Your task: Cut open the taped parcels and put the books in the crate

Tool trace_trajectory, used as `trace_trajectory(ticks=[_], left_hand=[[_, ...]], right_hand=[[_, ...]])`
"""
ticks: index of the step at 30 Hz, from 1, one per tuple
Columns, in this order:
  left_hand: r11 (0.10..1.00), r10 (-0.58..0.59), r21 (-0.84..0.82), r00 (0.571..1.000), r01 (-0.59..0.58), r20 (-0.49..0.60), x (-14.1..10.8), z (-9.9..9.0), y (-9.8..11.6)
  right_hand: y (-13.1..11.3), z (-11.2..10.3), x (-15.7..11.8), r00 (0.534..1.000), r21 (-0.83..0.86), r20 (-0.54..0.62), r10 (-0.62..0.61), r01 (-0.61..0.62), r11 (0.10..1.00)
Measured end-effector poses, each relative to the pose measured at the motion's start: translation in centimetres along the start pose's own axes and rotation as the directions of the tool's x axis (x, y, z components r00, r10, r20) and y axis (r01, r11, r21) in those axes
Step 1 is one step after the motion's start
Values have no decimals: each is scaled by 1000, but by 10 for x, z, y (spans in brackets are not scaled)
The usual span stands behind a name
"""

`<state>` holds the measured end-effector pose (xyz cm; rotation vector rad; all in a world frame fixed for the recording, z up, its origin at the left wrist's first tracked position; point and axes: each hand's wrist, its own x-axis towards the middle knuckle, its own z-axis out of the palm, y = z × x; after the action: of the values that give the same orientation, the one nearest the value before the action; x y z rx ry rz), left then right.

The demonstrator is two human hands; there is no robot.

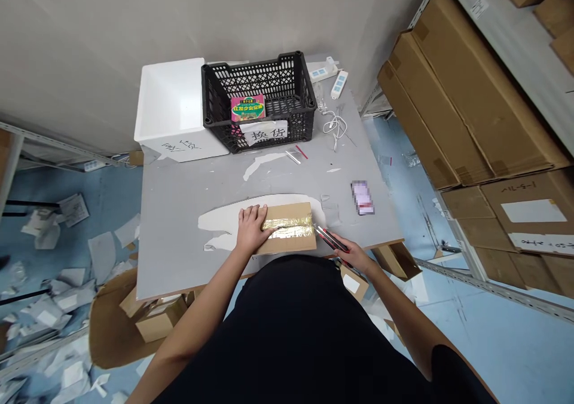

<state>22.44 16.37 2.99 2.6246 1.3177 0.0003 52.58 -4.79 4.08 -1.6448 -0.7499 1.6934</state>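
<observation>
Gold-taped cardboard box [289, 214] lay under one hand, knife [332, 240] at its end

Grey covered the table [179, 201], which stood against a pale wall [134, 9]. Around it spread a blue floor [45, 165], strewn at the left with crumpled paper and bags [76, 296]; big cartons [457, 81] filled a metal rack at the right. The box sat at the table's near edge, partly over a white sheet [224, 216]. A phone [362, 198] lay beyond it to the right, and a white cable [334, 124] lay coiled near two power strips [339, 85].

The left hand [253, 229] rested palm down on the box's left end, fingers a little spread, gripping nothing. The right hand [354, 254] was closed around the red and black knife, its tip pointing at the right end of the tape [287, 222]; whether it touched, I could not tell.

Handwriting on the black crate's [301, 130] paper label [264, 132] read 换货. Two characters marked the white foam tub [152, 105], the first unclear. Inside the crate, a pink and green packet [248, 109] bore print too small to read.
</observation>
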Motion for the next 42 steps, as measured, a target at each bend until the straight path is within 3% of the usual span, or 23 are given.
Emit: trace_trajectory(ticks=[7, 18, 27, 35, 42], left_hand=[[1000, 17, -8, 1000, -17, 19, -1, 0, -1], [999, 35, 7, 999, -35, 11, -3, 1, -1], [999, 38, 2, 999, -38, 4, -3, 2, -1], [998, 56, 4, 998, -56, -19, -5, 5, -4], [999, 52, -5, 998, -52, -28, -4, 5, -4]], right_hand=[[0, 1, -8, 998, -4, 46, 36, -35, 999], [22, 1, -16, 998, -13, 42, 39, -38, 999], [28, 13, -28, 995, 45, 39, 91, -93, 995], [36, 18, -27, 998, 168, -56, 22, -13, 986], [37, 17, -26, 975, 353, -222, 20, 62, 934]])
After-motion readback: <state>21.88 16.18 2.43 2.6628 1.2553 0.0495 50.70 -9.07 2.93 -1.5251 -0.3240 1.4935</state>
